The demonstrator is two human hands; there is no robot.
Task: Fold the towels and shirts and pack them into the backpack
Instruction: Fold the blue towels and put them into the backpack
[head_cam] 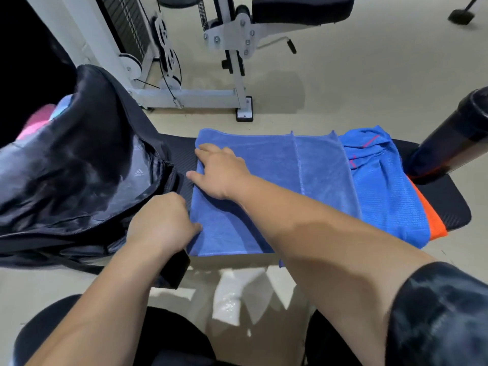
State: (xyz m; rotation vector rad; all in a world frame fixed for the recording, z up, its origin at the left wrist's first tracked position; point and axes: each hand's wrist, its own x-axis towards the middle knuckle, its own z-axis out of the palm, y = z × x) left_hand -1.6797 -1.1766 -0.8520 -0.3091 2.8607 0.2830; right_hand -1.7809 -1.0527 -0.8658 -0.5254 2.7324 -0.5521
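Firstly, backpack (79, 167): far left on the bench, lying open; glossy, crinkled black lining, zip track along its right rim; pink fabric (34, 125) shows in its far-left mouth
Left hand (161, 223): just right of the backpack; fingers curled tight, gripping the towel's near left edge
Right hand (221, 171): flat and spread wide, palm down on the towel's far left part, fingertips at the edge
Towel (277, 167): middle of the bench; soft blue terry, folded into a flat rectangle with stitched hems standing as straight ridges
Shirt (383, 186): right of the towel and partly under it; brighter blue mesh knit, thin pink lines, loosely rumpled
Orange cloth (433, 220): a narrow strip peeping from beneath the shirt's right side
Bench (454, 204): black pad with a fine woven-looking texture, rounded right corner
Roller (449, 136): far right; smooth black cylinder, tilted
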